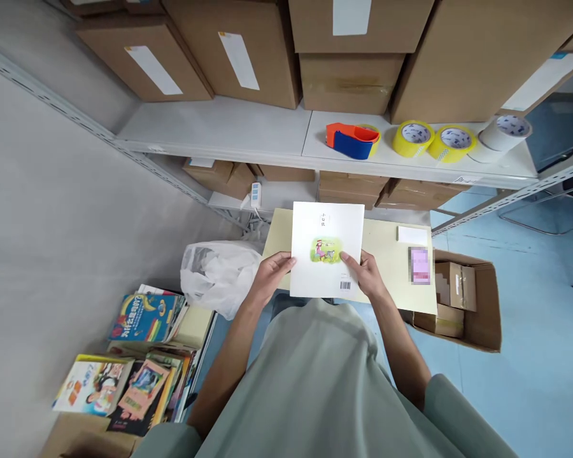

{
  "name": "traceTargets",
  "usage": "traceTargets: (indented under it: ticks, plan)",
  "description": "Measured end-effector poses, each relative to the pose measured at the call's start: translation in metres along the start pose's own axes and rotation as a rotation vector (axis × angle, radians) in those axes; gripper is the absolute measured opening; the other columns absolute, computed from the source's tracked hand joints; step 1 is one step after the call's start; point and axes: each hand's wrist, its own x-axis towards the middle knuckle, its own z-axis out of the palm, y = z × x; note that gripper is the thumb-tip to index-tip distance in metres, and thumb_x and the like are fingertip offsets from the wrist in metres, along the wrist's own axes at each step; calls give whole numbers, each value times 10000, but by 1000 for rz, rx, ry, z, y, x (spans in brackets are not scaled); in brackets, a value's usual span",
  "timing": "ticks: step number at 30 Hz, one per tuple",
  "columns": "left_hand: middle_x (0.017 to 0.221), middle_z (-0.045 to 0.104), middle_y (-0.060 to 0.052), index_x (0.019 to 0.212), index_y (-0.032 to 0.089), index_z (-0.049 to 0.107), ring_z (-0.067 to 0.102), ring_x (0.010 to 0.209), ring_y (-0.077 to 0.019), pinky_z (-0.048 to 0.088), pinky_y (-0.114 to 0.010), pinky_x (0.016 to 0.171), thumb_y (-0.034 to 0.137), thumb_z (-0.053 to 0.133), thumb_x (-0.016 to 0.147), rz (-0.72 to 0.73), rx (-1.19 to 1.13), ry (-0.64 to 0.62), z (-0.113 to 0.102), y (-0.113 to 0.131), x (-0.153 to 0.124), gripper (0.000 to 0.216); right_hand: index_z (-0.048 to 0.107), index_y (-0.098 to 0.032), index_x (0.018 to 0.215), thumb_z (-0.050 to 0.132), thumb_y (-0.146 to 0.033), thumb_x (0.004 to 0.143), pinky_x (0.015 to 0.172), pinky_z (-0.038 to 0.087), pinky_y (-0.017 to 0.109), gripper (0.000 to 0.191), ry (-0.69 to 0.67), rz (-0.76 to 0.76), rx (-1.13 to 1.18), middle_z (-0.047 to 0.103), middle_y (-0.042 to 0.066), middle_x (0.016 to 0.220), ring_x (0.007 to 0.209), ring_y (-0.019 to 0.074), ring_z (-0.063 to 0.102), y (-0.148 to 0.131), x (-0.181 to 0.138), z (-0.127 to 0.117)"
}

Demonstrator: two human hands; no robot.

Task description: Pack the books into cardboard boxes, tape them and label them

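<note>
A thin white picture book [327, 280] is held up over the pale yellow table [382, 254], its back cover facing me with a small coloured drawing and a barcode. My left hand [272, 273] grips its left edge, thumb on the cover. On the right side, my right hand [365, 272] pinches the book with the thumb near the drawing and the fingers behind. Right of the book, a white box [412, 235] and a blurred pink item [420, 265] lie on the table.
A shelf [210, 124] ahead bears cardboard boxes [248, 51], a tape dispenser [351, 141] and several tape rolls [413, 138]. At left are a white plastic bag [214, 273] and stacked books [143, 318]. An open carton [484, 305] with smaller boxes stands right of the table.
</note>
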Motion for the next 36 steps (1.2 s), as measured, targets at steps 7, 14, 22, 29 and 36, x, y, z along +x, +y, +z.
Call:
traceTargets:
  ticks: [7,14,22,29,36]
  plan:
    - [1047,869,-113,1027,192,803,812,966,-292,629,-354,815,655,994,755,-18,-30,-48,0,4,-13,570,855,-213,1058,924,-717,805,738,669,410,568,4,-17,-27,887,101,1100,938,345,840,-3,-8,4]
    - [1054,872,-119,1039,200,772,822,1027,-341,647,-426,876,677,999,726,26,-60,61,6,0,-11,614,785,-234,1371,890,-737,833,1089,660,500,744,136,-142,-160,781,125,1474,1372,394,729,10,12,14]
    - [1076,885,-90,1038,219,843,826,1077,-356,645,-442,961,531,973,790,124,63,229,48,-26,-15,420,712,-271,1559,951,-721,778,1201,620,588,933,-4,-92,-92,698,104,1596,1469,408,679,20,-4,58]
    - [1353,828,-85,1222,291,881,696,1423,-420,630,-489,1111,380,975,800,157,89,79,61,-49,-32,441,828,-289,1392,796,-697,935,1015,694,443,613,31,-141,-140,847,13,1313,1241,337,798,17,-7,56]
    - [1479,752,-194,1388,206,755,682,1421,-371,549,-488,1186,525,1011,761,129,38,290,-10,-38,4,749,875,-265,1240,932,-690,796,950,680,427,618,-23,19,49,875,61,1236,1189,328,803,13,6,-6]
